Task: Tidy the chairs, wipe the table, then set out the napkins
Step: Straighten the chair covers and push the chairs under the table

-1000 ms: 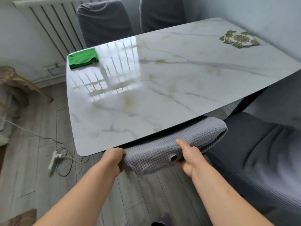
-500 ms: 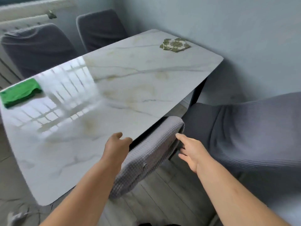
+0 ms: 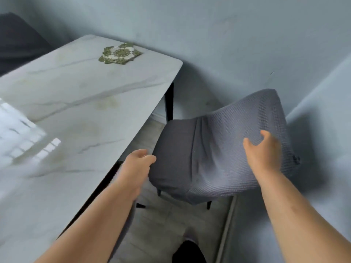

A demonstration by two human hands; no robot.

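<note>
At centre right of the frame stands a grey chair (image 3: 190,158) in a waffle-textured fabric cover, with a darker seat and a paler backrest (image 3: 256,114) that curves up towards the wall. It sits on the grey plank floor (image 3: 171,221) on dark legs, just beside the long edge of the counter (image 3: 85,103) and angled away from it, its seat out from under the top.

The left grip (image 3: 139,162) is at the seat's near left corner with its fingers loosely curled (motion blur hides whether they clasp the edge or only come close, so I cannot tell if it grasps anything). The right grip (image 3: 264,150) is spread wide, thumb well apart from the fingers, in front of the backrest and clasping nothing; whether the palm touches the fabric is unclear.

The counter has a glossy white marble look with faint grey and yellowish veins and a bright window reflection at the left edge of the frame. In the upper left, near its far corner, lies a small fanned stack of green-and-cream patterned napkins (image 3: 120,54). A second dark chair (image 3: 19,40) shows at the far upper left.
</note>
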